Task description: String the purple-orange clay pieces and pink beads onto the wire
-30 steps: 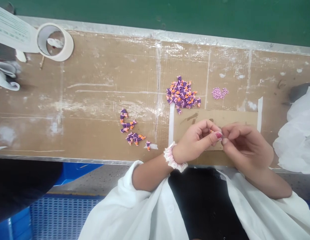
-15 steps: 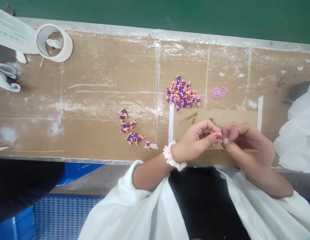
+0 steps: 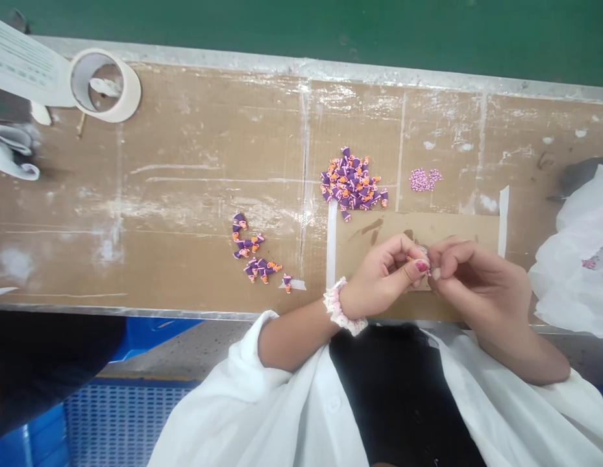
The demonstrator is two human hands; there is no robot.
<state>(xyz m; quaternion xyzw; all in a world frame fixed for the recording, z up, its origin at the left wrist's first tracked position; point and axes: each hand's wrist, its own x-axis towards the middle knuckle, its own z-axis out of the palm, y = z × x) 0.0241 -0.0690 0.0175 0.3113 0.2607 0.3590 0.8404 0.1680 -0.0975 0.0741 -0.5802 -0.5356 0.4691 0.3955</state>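
Note:
My left hand (image 3: 386, 275) and my right hand (image 3: 471, 282) meet fingertip to fingertip over a taped cardboard patch (image 3: 457, 227) near the bench's front edge. Both are pinched shut on a tiny piece between them, mostly hidden; a bit of orange shows at the left fingertips. Beyond the hands lies a pile of small purple-and-orange pieces (image 3: 352, 183). A smaller heap of tiny pink beads (image 3: 422, 179) lies to its right. A row of several purple-and-orange pieces (image 3: 255, 253) sits to the left of my left wrist.
A roll of white tape (image 3: 106, 84) and a printed sheet (image 3: 19, 61) lie at the back left, with white cloth (image 3: 12, 155) below them. A white plastic bag (image 3: 578, 259) sits at the right edge. A green belt (image 3: 330, 26) runs behind the bench. Blue crates (image 3: 111, 415) stand below.
Both hands stay pinched together at the same spot; the fingers shift only slightly. The view has drifted a little.

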